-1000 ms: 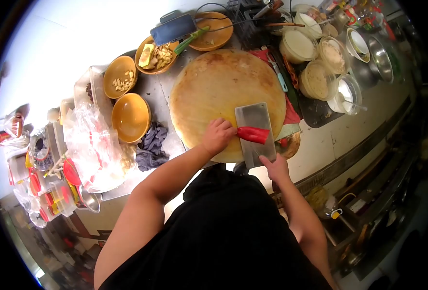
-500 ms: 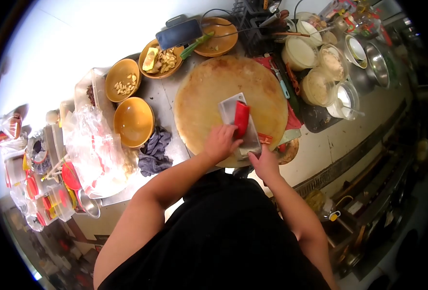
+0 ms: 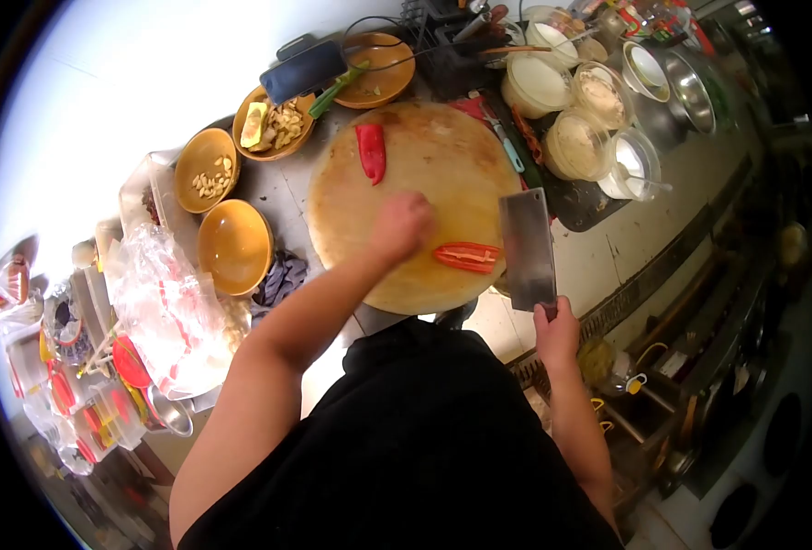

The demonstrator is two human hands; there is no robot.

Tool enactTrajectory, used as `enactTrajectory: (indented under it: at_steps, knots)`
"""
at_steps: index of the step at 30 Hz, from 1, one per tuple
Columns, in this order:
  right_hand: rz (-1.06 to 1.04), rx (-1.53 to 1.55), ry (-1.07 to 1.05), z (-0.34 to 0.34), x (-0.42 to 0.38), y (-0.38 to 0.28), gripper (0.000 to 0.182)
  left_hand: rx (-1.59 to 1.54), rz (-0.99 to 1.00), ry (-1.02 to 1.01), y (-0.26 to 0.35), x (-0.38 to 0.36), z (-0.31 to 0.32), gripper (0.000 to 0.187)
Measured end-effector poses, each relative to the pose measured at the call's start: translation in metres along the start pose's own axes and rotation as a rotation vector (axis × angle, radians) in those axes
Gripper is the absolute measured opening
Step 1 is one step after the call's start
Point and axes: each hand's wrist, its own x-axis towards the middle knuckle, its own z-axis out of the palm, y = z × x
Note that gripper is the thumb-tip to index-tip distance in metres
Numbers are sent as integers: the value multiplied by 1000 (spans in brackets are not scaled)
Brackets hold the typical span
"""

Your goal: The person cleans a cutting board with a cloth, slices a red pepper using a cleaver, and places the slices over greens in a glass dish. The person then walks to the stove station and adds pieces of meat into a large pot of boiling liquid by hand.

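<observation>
My right hand (image 3: 558, 332) is closed round the handle of a cleaver (image 3: 528, 246), whose broad blade stands off the right edge of the round chopping board (image 3: 461, 151). Over the middle of the board is my left hand (image 3: 404, 225), blurred, with its fingers curled; whether it holds anything is hidden. One red pepper piece (image 3: 371, 153) lies skin up on the board's upper left. Another piece, a cut red pepper (image 3: 467, 258), rests with its inside facing up at the lower right, between my left hand and the blade.
Beyond the board's left side are a bowl of garlic (image 3: 209, 174), an empty bowl (image 3: 234, 247), a bowl with ginger (image 3: 282, 130) and a dark cloth (image 3: 280, 279). Plastic tubs (image 3: 575, 142) stand at the upper right. A plastic bag (image 3: 167, 302) lies left.
The cleaver has swung off the board to the right in my right hand. One red pepper piece now lies at the upper left. My left hand has moved up, away from the blade.
</observation>
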Motion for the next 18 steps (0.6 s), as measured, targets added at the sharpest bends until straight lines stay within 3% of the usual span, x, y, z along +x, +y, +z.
enactTrajectory:
  at_steps: [2, 5, 8, 14, 18]
  knots:
    - [63, 26, -44, -2, -2, 7, 23, -111, 159, -125, 35, -8, 25, 15]
    - [72, 79, -27, 7, -7, 16, 23, -1, 46, -256, 83, -1, 44, 15]
    - [95, 103, -16, 10, -12, 16, 23, 56, -36, -282, 86, 8, 64, 17]
    - [125, 284, -12, 9, -20, 24, 23, 89, -14, -288, 84, 3, 79, 19]
    - [156, 289, -147, 8, -15, 34, 23, 84, 43, -285, 79, -2, 83, 17]
